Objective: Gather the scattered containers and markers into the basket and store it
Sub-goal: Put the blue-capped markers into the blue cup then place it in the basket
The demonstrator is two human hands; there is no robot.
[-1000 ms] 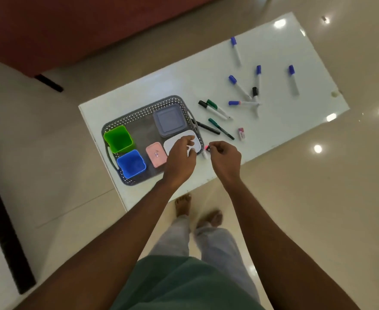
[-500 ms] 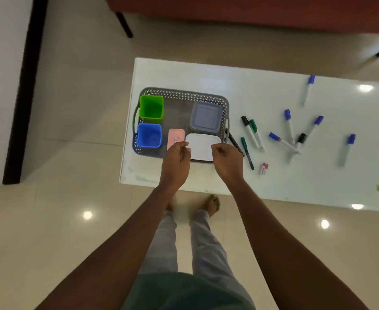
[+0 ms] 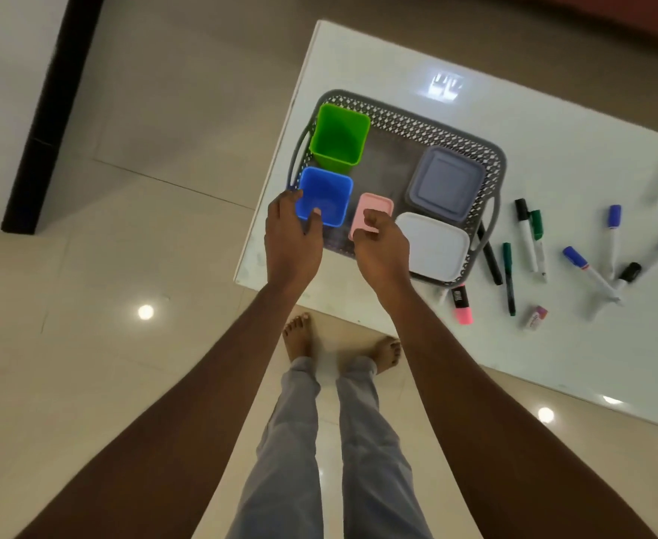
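White table (image 3: 416,64): left hand (image 3: 290,239) fingers grip the blue cup (image 3: 325,196); right hand (image 3: 381,247) fingers curled together, empty.

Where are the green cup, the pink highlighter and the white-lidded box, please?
green cup (image 3: 341,140), head view, inside its open mouth.
pink highlighter (image 3: 462,307), head view, middle of the barrel.
white-lidded box (image 3: 434,245), head view, centre of the lid.

No writing can be read anywhere. The pink highlighter (image 3: 461,305) lying on the bench (image 3: 576,157) carries a dark band with pale print, too blurred to make out. The small pink-and-white eraser (image 3: 536,317) near it shows a smudge of lettering, likewise illegible. The markers and containers show no readable labels.
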